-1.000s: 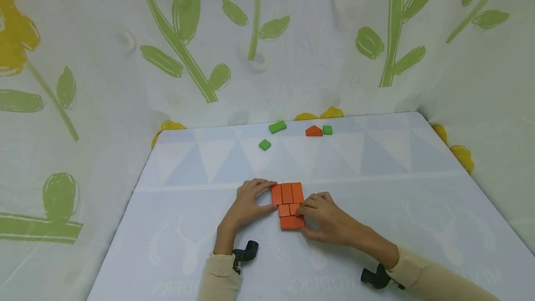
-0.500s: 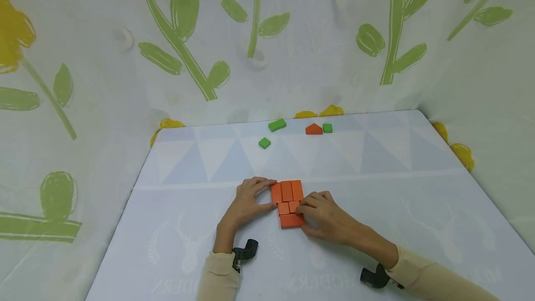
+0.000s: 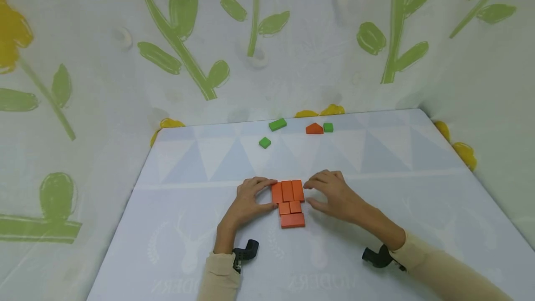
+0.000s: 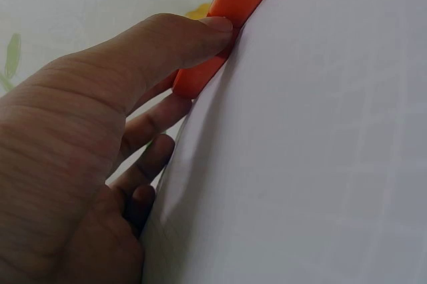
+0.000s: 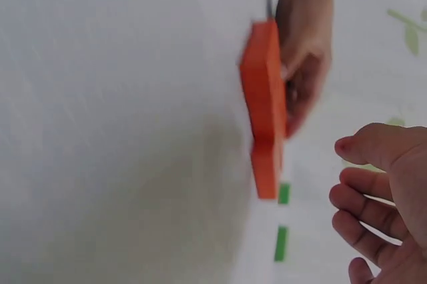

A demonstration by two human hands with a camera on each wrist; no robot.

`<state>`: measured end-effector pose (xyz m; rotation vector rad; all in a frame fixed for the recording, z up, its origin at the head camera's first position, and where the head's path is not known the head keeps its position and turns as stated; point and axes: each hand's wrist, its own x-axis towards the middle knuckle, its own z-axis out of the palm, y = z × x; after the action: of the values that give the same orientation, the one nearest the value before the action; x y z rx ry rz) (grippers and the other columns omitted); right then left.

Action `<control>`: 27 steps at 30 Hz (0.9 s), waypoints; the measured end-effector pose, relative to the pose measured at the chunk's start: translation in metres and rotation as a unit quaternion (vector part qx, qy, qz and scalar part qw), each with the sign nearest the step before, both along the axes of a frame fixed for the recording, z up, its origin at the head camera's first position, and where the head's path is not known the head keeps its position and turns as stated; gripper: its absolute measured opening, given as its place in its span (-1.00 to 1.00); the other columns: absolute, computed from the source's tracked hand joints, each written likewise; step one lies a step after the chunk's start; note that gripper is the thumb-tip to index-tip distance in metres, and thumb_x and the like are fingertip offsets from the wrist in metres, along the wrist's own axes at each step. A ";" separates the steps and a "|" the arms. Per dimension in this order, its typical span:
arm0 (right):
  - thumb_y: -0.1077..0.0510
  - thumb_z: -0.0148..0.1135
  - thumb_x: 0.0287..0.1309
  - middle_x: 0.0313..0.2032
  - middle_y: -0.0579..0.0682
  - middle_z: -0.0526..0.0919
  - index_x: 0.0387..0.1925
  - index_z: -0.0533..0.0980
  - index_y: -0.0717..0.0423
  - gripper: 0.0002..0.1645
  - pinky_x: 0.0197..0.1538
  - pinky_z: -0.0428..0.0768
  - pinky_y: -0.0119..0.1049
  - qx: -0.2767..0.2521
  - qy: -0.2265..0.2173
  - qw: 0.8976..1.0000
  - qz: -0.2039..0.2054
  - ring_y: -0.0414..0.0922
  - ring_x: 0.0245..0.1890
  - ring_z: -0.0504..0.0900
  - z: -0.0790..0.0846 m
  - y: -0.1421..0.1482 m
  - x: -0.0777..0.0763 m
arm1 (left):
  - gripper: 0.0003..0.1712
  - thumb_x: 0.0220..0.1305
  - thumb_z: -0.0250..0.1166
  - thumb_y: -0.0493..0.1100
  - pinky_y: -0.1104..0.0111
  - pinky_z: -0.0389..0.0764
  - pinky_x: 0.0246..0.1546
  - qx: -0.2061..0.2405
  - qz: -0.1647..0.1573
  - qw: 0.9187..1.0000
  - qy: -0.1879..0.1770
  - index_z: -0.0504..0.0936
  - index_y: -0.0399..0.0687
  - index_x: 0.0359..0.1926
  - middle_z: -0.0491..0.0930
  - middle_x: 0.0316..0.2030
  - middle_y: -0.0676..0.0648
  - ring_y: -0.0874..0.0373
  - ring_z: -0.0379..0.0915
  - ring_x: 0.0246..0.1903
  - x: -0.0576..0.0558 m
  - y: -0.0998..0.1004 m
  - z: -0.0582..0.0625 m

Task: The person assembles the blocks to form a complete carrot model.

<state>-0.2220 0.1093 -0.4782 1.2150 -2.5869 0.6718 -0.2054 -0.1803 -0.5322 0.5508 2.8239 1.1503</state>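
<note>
Flat orange blocks lie together on the table in the head view: three upright rectangular blocks [image 3: 287,191] side by side, two small square blocks [image 3: 290,207] below them, and a long block [image 3: 292,220] nearest the person. My left hand [image 3: 245,200] holds the leftmost upright block [image 3: 277,193], index fingertip at its far corner and thumb at its near corner. In the left wrist view the thumb [image 4: 217,27] presses that block's side. My right hand [image 3: 338,199] holds nothing, its loosely bent fingers and thumb apart just right of the blocks.
Toward the table's far edge lie a green rectangular block [image 3: 277,125], a green block turned cornerwise [image 3: 265,142], an orange roof-shaped block [image 3: 315,128] and a green square block [image 3: 328,127]. A flower-printed curtain [image 3: 301,78] hangs behind the table.
My right hand has let go of the right small square block and moved up and right, off the blocks. My left hand stays in place.
</note>
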 end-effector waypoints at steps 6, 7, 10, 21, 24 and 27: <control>0.18 0.51 0.06 -0.15 -0.02 0.68 -0.09 0.65 0.13 -0.66 -0.01 0.32 0.02 -0.010 -0.024 0.998 -0.058 -0.01 -0.02 0.54 0.015 0.008 -0.047 | -0.31 0.16 0.46 0.12 0.01 0.11 0.25 0.002 0.001 1.000 -0.006 0.51 0.27 0.32 0.44 0.20 0.09 0.07 0.23 0.22 0.000 -0.003 0.000; 0.19 0.50 0.08 -0.15 0.00 0.69 -0.08 0.65 0.14 -0.66 -0.02 0.31 0.03 -0.010 -0.029 0.997 -0.067 0.01 -0.02 0.54 0.017 0.010 -0.055 | -0.31 0.16 0.46 0.13 0.03 0.10 0.26 0.000 0.001 1.000 -0.008 0.51 0.28 0.32 0.44 0.21 0.10 0.09 0.22 0.23 -0.001 -0.003 0.000; 0.18 0.45 0.14 -0.14 0.04 0.68 -0.04 0.64 0.17 -0.66 0.01 0.29 0.06 0.002 -0.050 0.994 -0.099 0.04 0.00 0.51 0.016 0.013 -0.082 | -0.32 0.16 0.46 0.13 0.03 0.10 0.27 0.001 0.003 1.000 -0.006 0.52 0.28 0.32 0.45 0.20 0.12 0.10 0.22 0.22 -0.001 -0.004 -0.001; 0.04 0.26 0.34 0.25 0.25 0.45 0.25 0.48 0.20 -0.46 0.14 0.21 0.28 0.070 -0.129 0.965 -0.216 0.23 0.29 0.26 0.003 0.016 -0.177 | -0.31 0.17 0.45 0.12 0.01 0.15 0.22 0.005 0.001 1.000 -0.008 0.51 0.27 0.33 0.44 0.20 0.10 0.09 0.23 0.22 0.002 -0.002 -0.003; 0.01 0.16 0.42 0.32 0.26 0.37 0.32 0.43 0.19 -0.45 0.19 0.15 0.29 0.075 -0.159 0.958 -0.227 0.24 0.33 0.18 0.002 0.014 -0.193 | -0.31 0.16 0.46 0.11 0.02 0.14 0.23 0.006 0.002 1.000 -0.007 0.51 0.28 0.33 0.44 0.20 0.12 0.11 0.23 0.21 0.002 0.000 -0.002; 0.04 0.12 0.45 0.32 0.24 0.38 0.31 0.44 0.17 -0.49 0.20 0.11 0.28 0.078 -0.177 0.955 -0.225 0.24 0.35 0.15 0.000 0.014 -0.202 | -0.31 0.16 0.46 0.13 0.04 0.13 0.26 0.003 0.000 1.000 -0.006 0.50 0.31 0.33 0.43 0.20 0.16 0.14 0.22 0.22 0.001 0.000 -0.002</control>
<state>-0.4240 0.1234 -0.4779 0.5258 -3.1091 0.6383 -0.2046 -0.1799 -0.5345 0.5430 2.8115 1.1589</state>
